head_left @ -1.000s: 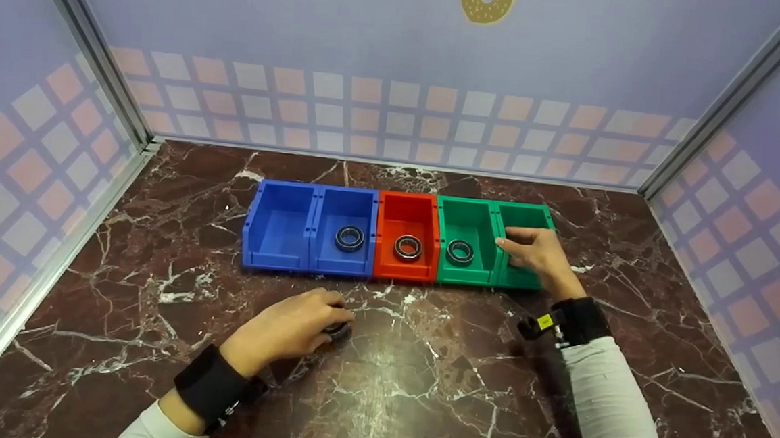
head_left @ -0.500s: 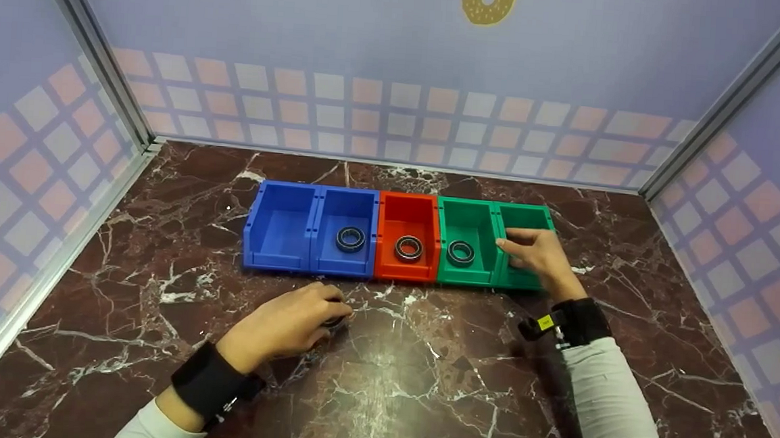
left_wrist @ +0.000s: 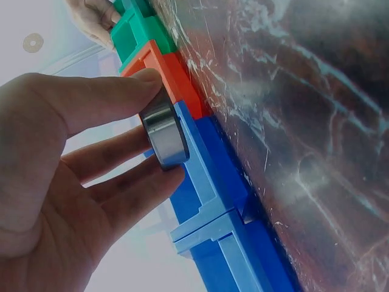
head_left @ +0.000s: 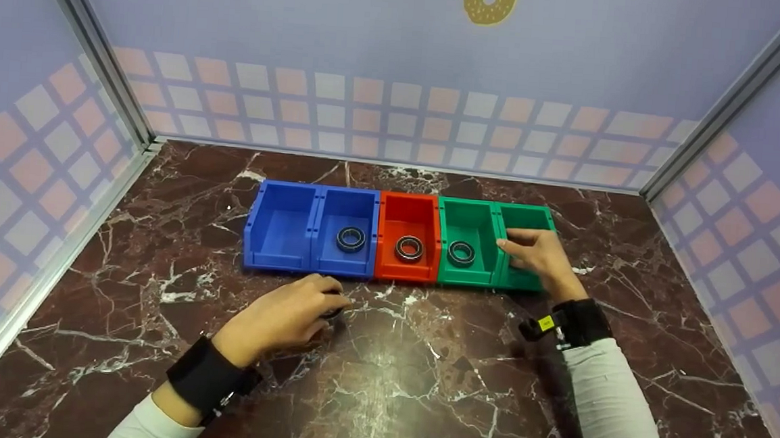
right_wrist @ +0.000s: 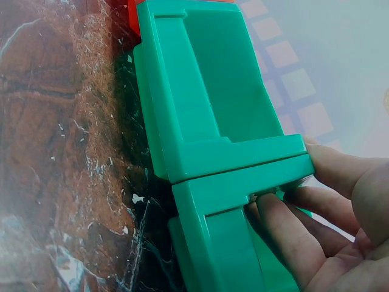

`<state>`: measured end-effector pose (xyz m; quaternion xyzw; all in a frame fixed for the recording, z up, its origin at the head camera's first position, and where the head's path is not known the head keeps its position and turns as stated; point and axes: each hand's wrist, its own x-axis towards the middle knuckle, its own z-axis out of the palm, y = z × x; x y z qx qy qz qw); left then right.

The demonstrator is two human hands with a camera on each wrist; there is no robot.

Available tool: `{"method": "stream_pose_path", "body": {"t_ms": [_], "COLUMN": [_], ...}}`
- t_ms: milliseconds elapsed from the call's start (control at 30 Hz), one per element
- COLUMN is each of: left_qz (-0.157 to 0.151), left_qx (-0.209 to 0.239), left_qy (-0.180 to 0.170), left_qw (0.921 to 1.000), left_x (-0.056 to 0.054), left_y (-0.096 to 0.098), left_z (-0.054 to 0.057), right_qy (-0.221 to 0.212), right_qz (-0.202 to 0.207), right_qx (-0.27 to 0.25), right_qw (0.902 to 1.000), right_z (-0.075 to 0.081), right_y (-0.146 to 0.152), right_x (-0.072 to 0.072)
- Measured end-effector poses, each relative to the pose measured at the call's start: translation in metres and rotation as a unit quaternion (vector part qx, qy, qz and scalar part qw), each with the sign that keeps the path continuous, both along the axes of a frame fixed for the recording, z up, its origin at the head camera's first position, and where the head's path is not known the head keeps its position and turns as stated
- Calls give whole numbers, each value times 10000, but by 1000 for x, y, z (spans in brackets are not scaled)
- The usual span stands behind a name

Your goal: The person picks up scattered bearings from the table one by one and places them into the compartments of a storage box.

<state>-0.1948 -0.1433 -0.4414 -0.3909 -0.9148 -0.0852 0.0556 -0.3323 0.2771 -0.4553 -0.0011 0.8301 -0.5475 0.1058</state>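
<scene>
My left hand [head_left: 286, 314] pinches a bearing [left_wrist: 165, 132] between thumb and fingertips, just in front of the blue bins. The left wrist view shows its shiny steel outer ring. My right hand [head_left: 540, 255] grips the wall [right_wrist: 243, 173] between the two green bins, thumb on one side and fingers inside the rightmost green bin [head_left: 527, 217]. Other bearings lie in three bins: one bearing [head_left: 350, 231] in the right blue bin [head_left: 347, 206], one bearing [head_left: 409, 239] in the red bin [head_left: 409, 210], and one bearing [head_left: 461, 244] in the left green bin [head_left: 468, 213].
The left blue bin [head_left: 285, 216] ends the joined row on the left. All bins stand on a dark red marbled tabletop [head_left: 407, 382]. Panels with printed squares [head_left: 366, 110] enclose the back and both sides.
My left hand has moved slightly up and leftward with the bearing, closer to the blue bins. My right hand stays in place on the green bins.
</scene>
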Motion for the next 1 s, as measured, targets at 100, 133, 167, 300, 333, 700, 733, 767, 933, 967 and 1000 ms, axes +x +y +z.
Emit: {"method": "stream_pose_path", "body": {"t_ms": [100,133,167,300,333,700,733,767,933,967,1000], "left_qz": [12,9,12,22,24,104,92,81,85,96,119], "left_qx": [31,29,25,40,54,252,261,260,235,229,227], "left_qy": [-29,-33,-39,30,64,67,88,121,239,246,232], "left_qw": [10000,10000,10000,10000,10000,9996,9996,9996,9994,9994,9994], "left_x": [-1,-1,-2,-4,-5,-10,-10,-11,-13,-14,-14], "left_y": [-1,-2,-2,-5,-6,-13,-13,-13,-13,-14,-14], "left_z": [2,2,3,7,8,18,18,18,21,21,22], "right_qy": [-53,-71,-80,-83,-79,49,53,53,77,81,82], "right_qz": [-5,-10,-15,-46,-50,-84,-71,-65,-69,-81,-79], "right_qx": [1,3,-8,-4,10,45,44,45,58,51,49], "right_qw": [10000,10000,10000,10000,10000,9999,10000,10000,9999,9999,9999], "right_z": [-1,-1,0,0,0,-1,-1,-1,-1,-1,-1], "right_y": [0,0,0,0,0,-1,-1,0,0,-1,-1], "right_x": [0,0,0,0,0,0,0,-1,-1,-1,-1]}}
